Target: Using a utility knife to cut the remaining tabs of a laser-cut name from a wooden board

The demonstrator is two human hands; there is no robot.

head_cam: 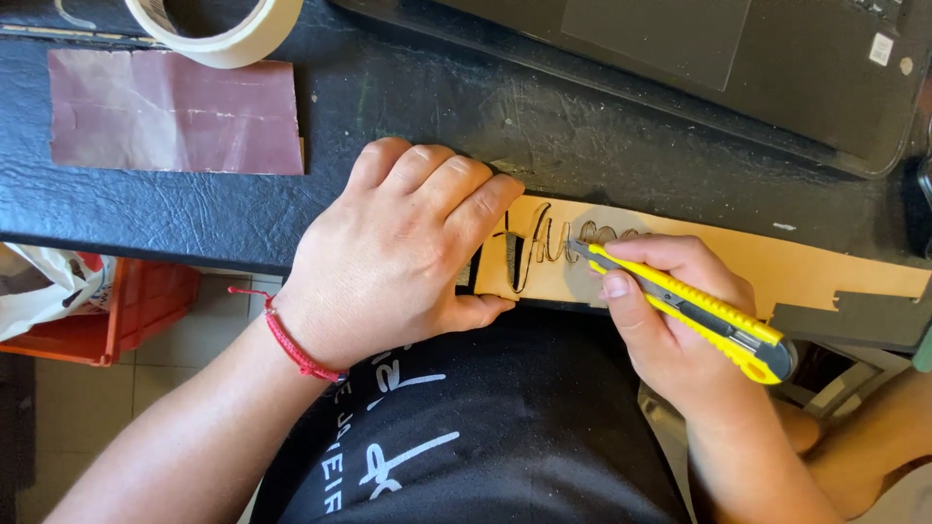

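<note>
Tiled floor and an orange crate [136, 311] down at the near left, then a scuffed black leather-look bench top [388, 107].

Thin tan wooden strip [777, 267] lies along the near edge of the bench, with cursive letters cut through its left end. Left hand [408, 252] is pressed flat on that end, fingers curled down, pinning it. Right hand [670, 320] is wrapped tight around a yellow utility knife [699, 311], tip at the lettering. Farther back: reddish sandpaper sheet [175, 112], masking tape roll [228, 29] at far left, dark laptop [738, 58] at far right.
</note>
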